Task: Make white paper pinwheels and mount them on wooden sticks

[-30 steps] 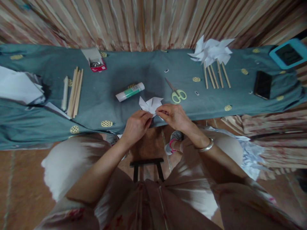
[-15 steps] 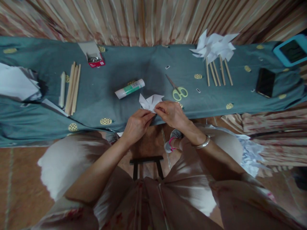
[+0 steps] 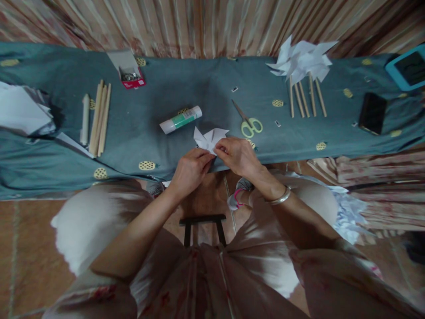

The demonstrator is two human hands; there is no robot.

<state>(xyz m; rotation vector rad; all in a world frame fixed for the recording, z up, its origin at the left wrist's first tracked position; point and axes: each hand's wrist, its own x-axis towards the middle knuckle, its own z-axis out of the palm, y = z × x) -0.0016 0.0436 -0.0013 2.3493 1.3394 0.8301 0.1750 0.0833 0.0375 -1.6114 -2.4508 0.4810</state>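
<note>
Between my two hands is a white paper pinwheel (image 3: 207,138), its folded points facing away from me over the table's front edge. My left hand (image 3: 191,170) pinches its near left edge with thumb and fingers. On the right side, my right hand (image 3: 238,155) presses its fingertips together on the paper near the pinwheel's middle. The fingers hide the near part of the pinwheel. Just beyond it lies a glue stick (image 3: 181,119) with a green and white label. Scissors (image 3: 248,124) with pale green handles rest to the right, blades pointing away.
Several finished pinwheels on sticks (image 3: 302,62) lie at the back right. A phone (image 3: 373,113) and a blue-framed tablet (image 3: 408,68) are farther right. To the left are wooden sticks (image 3: 99,119), a white pen-like tube (image 3: 85,119), an open red box (image 3: 131,79) of small metal pieces and stacked paper (image 3: 23,108).
The view has shifted slightly, so the table things appear a little higher and those at right farther right. Both hands keep their hold on the pinwheel, with barely any finger movement.
</note>
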